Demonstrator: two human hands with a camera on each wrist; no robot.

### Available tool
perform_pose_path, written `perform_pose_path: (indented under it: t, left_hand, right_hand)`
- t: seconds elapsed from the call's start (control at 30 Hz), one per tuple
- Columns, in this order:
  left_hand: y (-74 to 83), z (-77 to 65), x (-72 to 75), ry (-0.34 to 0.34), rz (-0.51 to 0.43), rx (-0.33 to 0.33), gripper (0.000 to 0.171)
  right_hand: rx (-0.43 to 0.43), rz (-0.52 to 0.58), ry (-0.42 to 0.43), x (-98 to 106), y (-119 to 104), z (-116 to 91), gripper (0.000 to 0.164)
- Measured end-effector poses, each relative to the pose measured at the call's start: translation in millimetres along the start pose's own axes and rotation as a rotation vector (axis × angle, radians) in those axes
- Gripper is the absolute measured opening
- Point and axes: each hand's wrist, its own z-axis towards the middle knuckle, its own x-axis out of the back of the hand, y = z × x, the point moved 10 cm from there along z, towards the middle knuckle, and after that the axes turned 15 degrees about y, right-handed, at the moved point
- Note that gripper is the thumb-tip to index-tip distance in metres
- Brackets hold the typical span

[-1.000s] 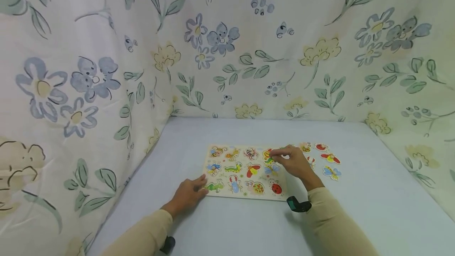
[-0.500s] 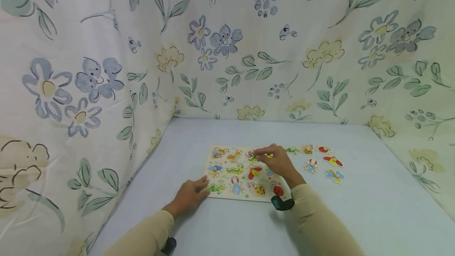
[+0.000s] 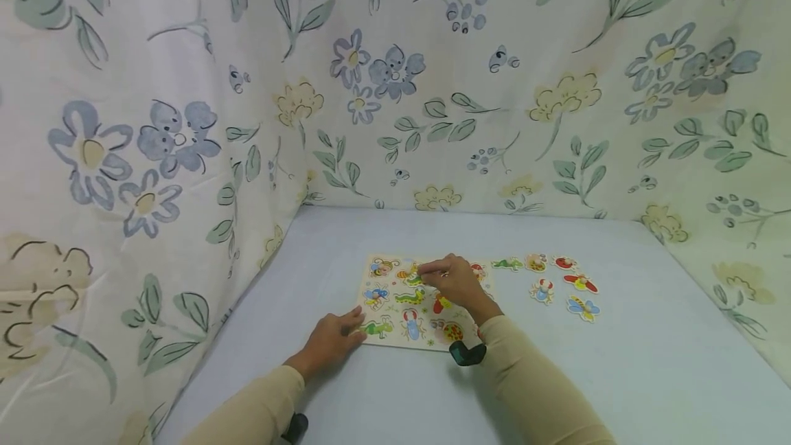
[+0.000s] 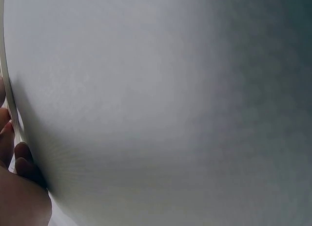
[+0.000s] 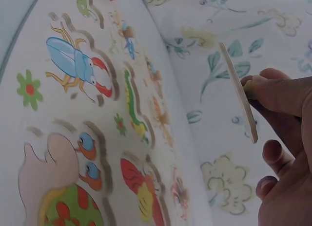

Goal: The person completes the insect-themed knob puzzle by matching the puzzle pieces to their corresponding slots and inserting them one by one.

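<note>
A cream puzzle board (image 3: pixel 395 342) printed with colourful insects lies on the white table in the head view. My right hand (image 3: pixel 456 284) is over its upper middle, near the bee picture. Thumb and fingertips pinch a thin wooden puzzle piece (image 5: pixel 232 72), seen edge-on in the right wrist view; green shows on it in the head view. At the board's lower left corner, my left hand (image 3: pixel 330 342) holds the edge with thumb and fingers. The left wrist view catches just the fingers (image 4: pixel 6 143) along that edge. Part of the board's right side is hidden behind my right hand and forearm.
Right of the board lie several loose insect pieces, including a blue beetle (image 3: pixel 542 291), a red-winged insect (image 3: pixel 581 283), a blue-winged insect (image 3: pixel 583 308) and a ladybug (image 3: pixel 564 263). A floral curtain (image 3: pixel 432 122) encloses the table's back and sides.
My right hand has moved left across the board's upper row with the piece pinched, from the upper right corner to near the bee. My left hand has stayed at the corner.
</note>
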Motion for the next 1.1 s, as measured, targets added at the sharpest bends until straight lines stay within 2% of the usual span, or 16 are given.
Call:
perform_pose_path:
  t: [0.23, 0.47, 0.7, 0.97, 1.1]
  left_hand:
    - [-0.9, -0.3, 0.0, -0.007, 0.017, 0.001, 0.045]
    - [-4.3, 0.2, -2.1, -0.011, 0.031, 0.02, 0.046]
    - [-3.4, -0.1, -2.0, -0.013, 0.012, 0.026, 0.045]
    - [-0.6, -1.2, 0.1, -0.01, 0.019, 0.02, 0.045]
    - [-0.8, -0.1, -0.1, -0.007, 0.017, 0.021, 0.046]
  right_hand:
    - [-0.048, 0.001, -0.069, -26, 13, -2, 0.01]
    - [-0.159, 0.029, -0.112, -40, 25, -7, 0.011]
    - [-0.262, -0.052, -0.172, -49, 37, -15, 0.012]
    - [-0.29, -0.094, -0.198, -55, 47, -19, 0.012]
    - [-0.263, -0.106, -0.204, -58, 48, -18, 0.011]
